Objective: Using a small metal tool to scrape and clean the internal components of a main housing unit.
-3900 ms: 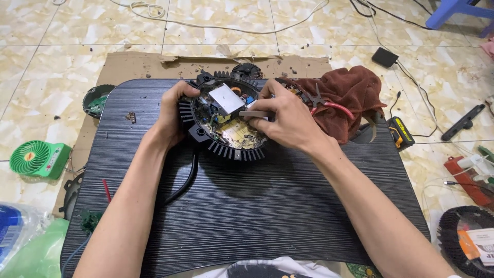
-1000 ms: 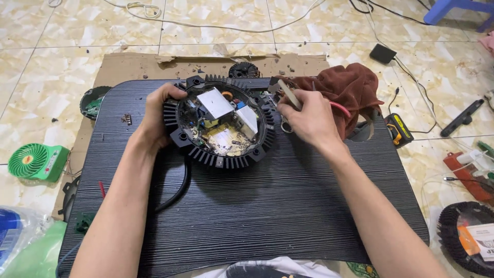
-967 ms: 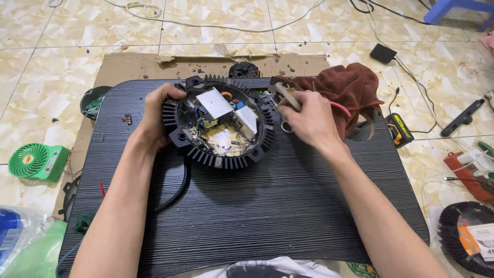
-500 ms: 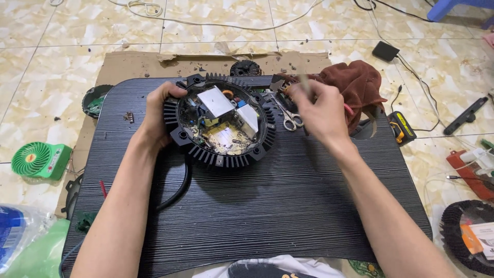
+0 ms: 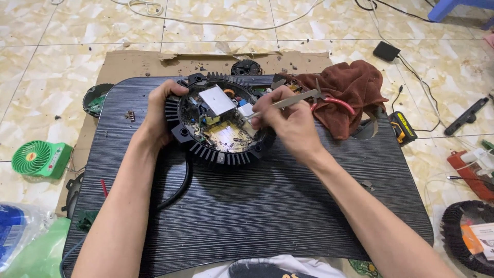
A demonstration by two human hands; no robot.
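The left hand grips the rim of a round black finned metal housing on the ribbed black mat. The right hand pinches slim silver metal tweezers, tips inside the housing beside a white square component.

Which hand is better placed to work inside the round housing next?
Right, probably: the right hand holds tweezers tipped into the round housing, while the left hand grips its rim.

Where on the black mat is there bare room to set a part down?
The mat is bare between the forearms, below the round finned housing. It is crowded above: the brown cloth and both hands at the housing.
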